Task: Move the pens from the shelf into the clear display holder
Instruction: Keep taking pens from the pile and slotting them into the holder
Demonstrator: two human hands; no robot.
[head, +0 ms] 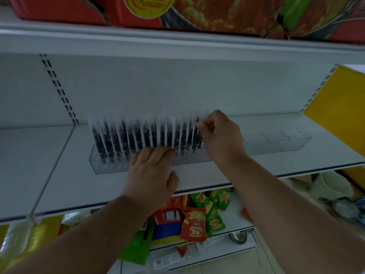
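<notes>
A long clear display holder (110, 167) lies across the white shelf (59, 184). Several dark pens (126, 135) with clear caps stand upright in its left half, blurred by motion. My left hand (152, 175) lies flat, palm down, fingertips against the lower parts of the middle pens. My right hand (221, 135) pinches the top of the rightmost pen (196, 133) in the row. The holder's right half (280, 139) shows only bare holes.
The shelf above carries red snack cartons (138, 10). On a lower shelf lie red and green snack packets (195, 220). A yellow side panel (339, 103) closes the right end. White cups and a plastic bag (331, 186) sit at the lower right.
</notes>
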